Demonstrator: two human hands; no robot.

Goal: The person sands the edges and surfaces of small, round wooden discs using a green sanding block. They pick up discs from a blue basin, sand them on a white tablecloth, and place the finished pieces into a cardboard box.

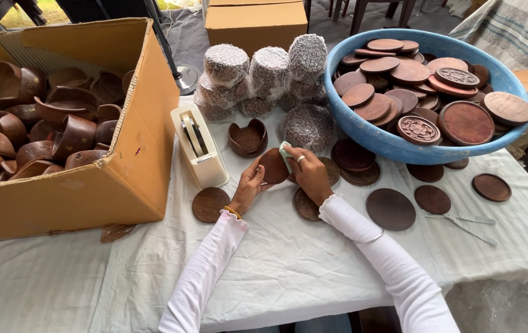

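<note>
Head view, left grip: the left hand (248, 184) holds a round dark wooden disc (273, 166) by its left edge, fingers curled closed on it, just above the table (288, 265).
Head view, right grip: the right hand (309, 172) presses a small pale green cloth (285, 155) onto the disc's right side, fingers closed over the cloth.
Just left of the grip: a cream tape dispenser (199, 148), with a loose disc below it; farther left, a cardboard box (91, 185) of brown wooden holders.
Just beyond the grip: an open wooden holder (247, 138) and bubble-wrapped bundles (267, 77).
Right of the grip: a blue tub (393, 145) piled with plain and carved discs, more discs lying flat near it.
</note>
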